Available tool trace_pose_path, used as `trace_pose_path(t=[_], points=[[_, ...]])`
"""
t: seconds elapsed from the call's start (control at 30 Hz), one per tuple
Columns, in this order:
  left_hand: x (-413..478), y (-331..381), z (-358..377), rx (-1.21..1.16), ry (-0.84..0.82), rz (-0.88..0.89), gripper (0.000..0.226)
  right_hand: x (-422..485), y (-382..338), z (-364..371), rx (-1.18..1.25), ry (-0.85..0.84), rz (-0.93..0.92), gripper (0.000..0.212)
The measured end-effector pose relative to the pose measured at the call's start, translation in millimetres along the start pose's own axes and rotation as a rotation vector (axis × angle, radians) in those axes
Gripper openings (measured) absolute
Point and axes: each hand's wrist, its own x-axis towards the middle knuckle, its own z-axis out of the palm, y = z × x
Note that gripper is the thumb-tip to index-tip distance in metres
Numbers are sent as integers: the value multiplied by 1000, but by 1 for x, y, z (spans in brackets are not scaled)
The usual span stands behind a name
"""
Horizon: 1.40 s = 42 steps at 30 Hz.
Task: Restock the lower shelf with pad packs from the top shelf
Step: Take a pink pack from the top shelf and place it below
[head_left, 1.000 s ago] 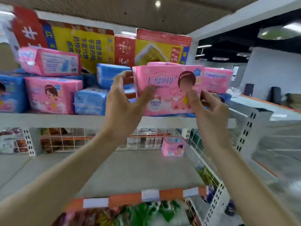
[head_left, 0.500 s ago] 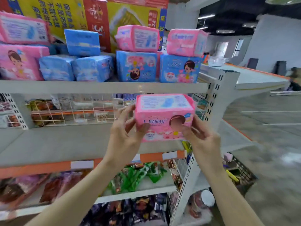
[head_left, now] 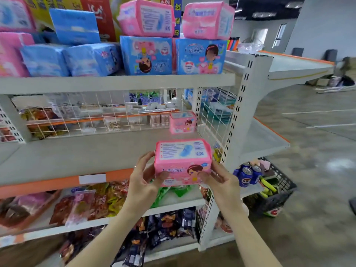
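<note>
The left hand [head_left: 142, 182] and the right hand [head_left: 221, 182] sit just below the centre of the frame, each gripping one end of a pink pad pack [head_left: 183, 160], fingers curled round its sides and thumbs on its front face. The pack is upright, its printed front toward the camera and its label panel facing up. It is at the front edge of the lower shelf [head_left: 77, 157], near that shelf's right end; whether its base touches the shelf cannot be told.

Behind it, at the back right of the same shelf, a second pink pad pack [head_left: 182, 122] stands against the wire mesh back [head_left: 96, 114]. An orange price strip [head_left: 57, 183] runs along the shelf's front edge to the left of the hands.

Across the upper part of the frame, the top shelf [head_left: 115, 82] carries blue pad packs [head_left: 145, 54] with pink pad packs [head_left: 146, 18] stacked on them.

In the lower left, snack bags [head_left: 92, 203] fill the shelf beneath. At the right, beyond the shelf's upright post, a black crate [head_left: 275, 189] stands on the floor, with blue drink cans [head_left: 248, 174] at its near side.
</note>
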Motion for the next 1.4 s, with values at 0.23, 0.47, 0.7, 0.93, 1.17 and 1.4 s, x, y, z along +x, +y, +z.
trace_pose_path(t=[0.23,0.47,0.7,0.93,1.17,1.4], points=[[13,2,-1,-35,-69,14,65,-1,10,1,-19,79,-25,38],[19,-3,2,-34,-63,4,64,6,15,-3,-34,99,27,40],[29,-10,-2,82,16,-84,55,16,12,-1,-198,31,9,28],[45,6,-3,223,136,-81,38,40,-3,5,-343,49,18,18],[57,4,-2,289,175,-169,45,65,-13,14,-434,71,65,27],[66,-4,-13,348,199,-182,36,76,1,27,-452,33,82,30]])
